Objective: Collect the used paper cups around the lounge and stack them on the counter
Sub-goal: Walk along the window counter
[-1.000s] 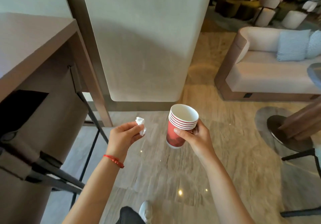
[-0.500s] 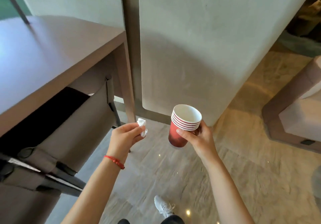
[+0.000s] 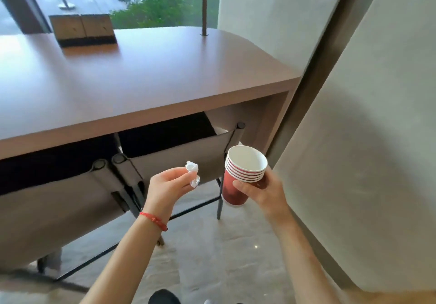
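Observation:
My right hand [image 3: 262,193] grips a stack of several red paper cups [image 3: 240,174] with white rims, held upright at chest height below the counter's near right corner. My left hand [image 3: 169,185] pinches a crumpled white tissue [image 3: 192,173] just left of the cups; a red string bracelet circles that wrist. The brown wooden counter [image 3: 141,79] spreads ahead and to the left, its top above both hands.
Two chairs with beige sling backs [image 3: 179,160] are tucked under the counter's front edge. A wooden stand [image 3: 82,30] and a thin metal post [image 3: 204,4] rise from the counter's far side. A pale pillar [image 3: 365,138] fills the right. Windows lie beyond.
The view has swung left and up: the counter top now fills the frame and the sofa area is gone. Both hands keep their hold on the tissue and cup stack.

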A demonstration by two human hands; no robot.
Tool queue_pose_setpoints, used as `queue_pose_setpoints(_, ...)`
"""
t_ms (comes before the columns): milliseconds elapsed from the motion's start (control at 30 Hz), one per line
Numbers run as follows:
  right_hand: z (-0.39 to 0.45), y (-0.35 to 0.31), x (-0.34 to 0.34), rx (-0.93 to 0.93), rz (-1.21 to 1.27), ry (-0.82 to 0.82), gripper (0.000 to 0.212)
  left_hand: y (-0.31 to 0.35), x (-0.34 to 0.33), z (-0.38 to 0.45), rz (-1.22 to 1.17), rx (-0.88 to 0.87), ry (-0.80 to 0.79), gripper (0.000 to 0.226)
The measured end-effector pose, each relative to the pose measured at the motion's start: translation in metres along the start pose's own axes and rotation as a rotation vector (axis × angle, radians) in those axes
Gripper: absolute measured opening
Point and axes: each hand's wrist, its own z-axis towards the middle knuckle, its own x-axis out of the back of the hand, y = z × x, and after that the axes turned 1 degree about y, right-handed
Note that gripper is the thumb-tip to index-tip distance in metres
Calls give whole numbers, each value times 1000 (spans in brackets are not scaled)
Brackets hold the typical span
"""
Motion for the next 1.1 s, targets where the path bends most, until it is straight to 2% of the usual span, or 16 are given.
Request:
queue_pose_setpoints(100,17,-5,-24,-1,12,-158,56,4,19,-6,-28,-7,152,5)
queue_pose_setpoints(233,34,-10,-60,9,27,-327,55,11,49,-15,-82,-52,285,4)
queue_pose_setpoints(367,44,-14,-100,28,28,-475,51,19,81,-28,-123,-95,397,21)
queue_pose_setpoints(467,47,-16,-129,40,29,-558,53,23,106,-36,-170,-136,466,9)
queue_pose_setpoints(500,48,-17,-138,44,24,-579,53,25,113,-39,-186,-151,490,4)
queue_pose_setpoints(700,51,-26,-192,79,19,-624,53,37,163,-40,-223,-199,560,6)
queue_pose_setpoints(867,55,-46,-247,111,52,-632,53,58,213,-36,-245,-267,546,31)
queue_pose_setpoints(1100,56,-81,-333,166,116,-691,48,88,292,-31,-297,-363,564,20)
